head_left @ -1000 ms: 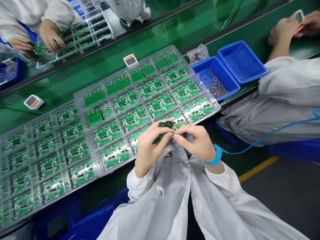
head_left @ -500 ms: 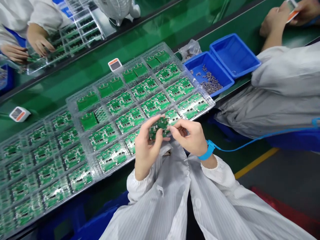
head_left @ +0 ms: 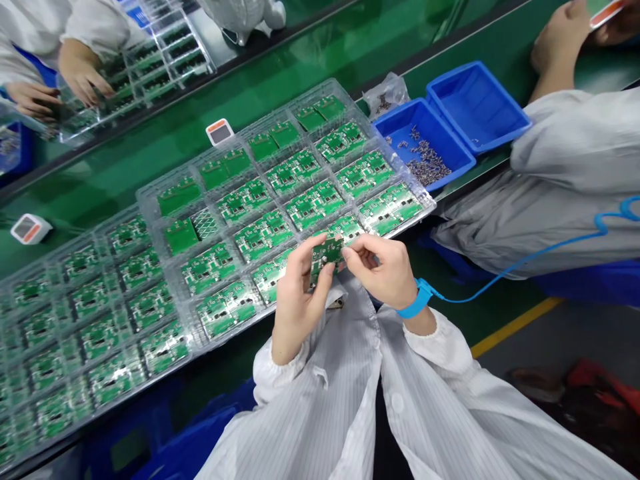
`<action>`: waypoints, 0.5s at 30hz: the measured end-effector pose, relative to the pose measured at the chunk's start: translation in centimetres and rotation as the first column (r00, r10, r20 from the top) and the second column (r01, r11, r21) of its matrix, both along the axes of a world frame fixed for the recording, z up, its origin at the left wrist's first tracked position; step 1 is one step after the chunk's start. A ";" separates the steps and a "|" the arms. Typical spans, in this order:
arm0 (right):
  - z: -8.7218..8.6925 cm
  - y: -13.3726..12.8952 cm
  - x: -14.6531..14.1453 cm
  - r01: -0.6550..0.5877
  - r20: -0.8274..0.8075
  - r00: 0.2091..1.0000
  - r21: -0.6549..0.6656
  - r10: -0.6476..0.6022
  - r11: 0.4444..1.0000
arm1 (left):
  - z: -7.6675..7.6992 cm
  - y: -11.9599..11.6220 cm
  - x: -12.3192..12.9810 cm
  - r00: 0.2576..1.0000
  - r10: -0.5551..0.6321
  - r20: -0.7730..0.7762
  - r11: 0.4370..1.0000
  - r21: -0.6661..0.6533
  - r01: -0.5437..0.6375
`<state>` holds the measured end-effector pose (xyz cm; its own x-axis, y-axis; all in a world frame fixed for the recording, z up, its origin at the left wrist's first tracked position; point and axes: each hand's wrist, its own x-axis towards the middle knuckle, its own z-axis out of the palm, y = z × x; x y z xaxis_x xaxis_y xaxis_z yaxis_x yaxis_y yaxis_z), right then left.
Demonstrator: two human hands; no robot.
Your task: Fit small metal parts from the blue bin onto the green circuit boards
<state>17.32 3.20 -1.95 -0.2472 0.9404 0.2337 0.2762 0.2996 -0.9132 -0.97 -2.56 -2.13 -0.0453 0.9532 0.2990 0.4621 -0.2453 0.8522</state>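
Green and dotted with small components, a circuit board (head_left: 325, 259) is held up just above the near edge of a clear plastic tray (head_left: 235, 137). The left hand (head_left: 300, 293) pinches its lower left side between thumb and fingers, and the right hand (head_left: 383, 270) pinches its right edge with thumb and fingertips, so the two hands nearly meet around it. A blue wrist strap (head_left: 417, 300) circles the right wrist, and its blue cord (head_left: 540, 253) runs off across a co-worker's lap. Both sleeves belong to a white striped coat (head_left: 320, 400).

The tray holds rows of matching boards in separate pockets, and a second clear tray (head_left: 65, 267) lies end to end with it on the green desk (head_left: 310, 63). Just beyond sit two blue bins: one (head_left: 395, 110) holds a scatter of small metal parts (head_left: 427, 163), and the other (head_left: 477, 107) stands beside it. A small plastic bag (head_left: 385, 93) lies against the first bin. A white-and-orange tag (head_left: 220, 132) rests on the desk near the tray. To the right, a co-worker's hand (head_left: 560, 37) works at the desk, and across it another person's hands (head_left: 83, 73) reach over a further tray (head_left: 170, 50).
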 end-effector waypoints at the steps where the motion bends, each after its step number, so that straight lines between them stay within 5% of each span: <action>1: 0.0 0.0 0.0 -0.003 -0.001 1.000 0.007 0.003 1.000 | -0.1 -0.1 -0.1 1.000 -0.011 0.009 1.000 -0.009 0.011; 15: 1.1 0.1 -0.1 -0.110 0.078 0.992 0.131 0.100 0.985 | -0.8 -1.4 -0.4 0.986 -0.090 0.140 0.995 0.053 0.084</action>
